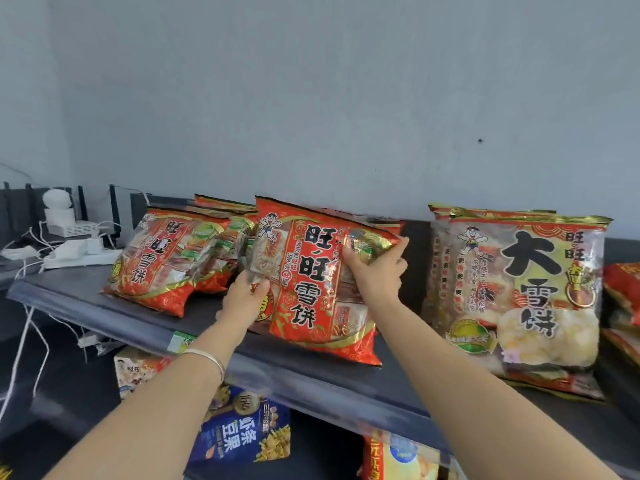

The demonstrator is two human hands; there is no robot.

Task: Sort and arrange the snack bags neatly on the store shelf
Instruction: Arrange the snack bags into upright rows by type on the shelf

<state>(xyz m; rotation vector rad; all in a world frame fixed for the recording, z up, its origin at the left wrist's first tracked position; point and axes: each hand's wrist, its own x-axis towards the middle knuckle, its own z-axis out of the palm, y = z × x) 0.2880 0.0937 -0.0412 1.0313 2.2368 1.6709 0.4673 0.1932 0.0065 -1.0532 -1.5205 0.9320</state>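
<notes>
A red rice-cracker bag (pixel 311 282) stands tilted on the dark top shelf (pixel 145 318), in the middle. My left hand (pixel 244 296) grips its left edge low down. My right hand (pixel 375 271) grips its upper right corner. Behind it more red bags are partly hidden. To the left a group of the same red bags (pixel 166 261) leans back. On the right stands a larger bag with a gold top edge (pixel 523 299), with another like it behind.
White plugs, adapters and cables (pixel 69 237) lie at the shelf's far left end. A red bag (pixel 623 292) shows at the right edge. On the lower shelf are a blue snack bag (pixel 242 431), a pale bag (pixel 138 372) and a yellow-red bag (pixel 398 459). A grey wall backs the shelf.
</notes>
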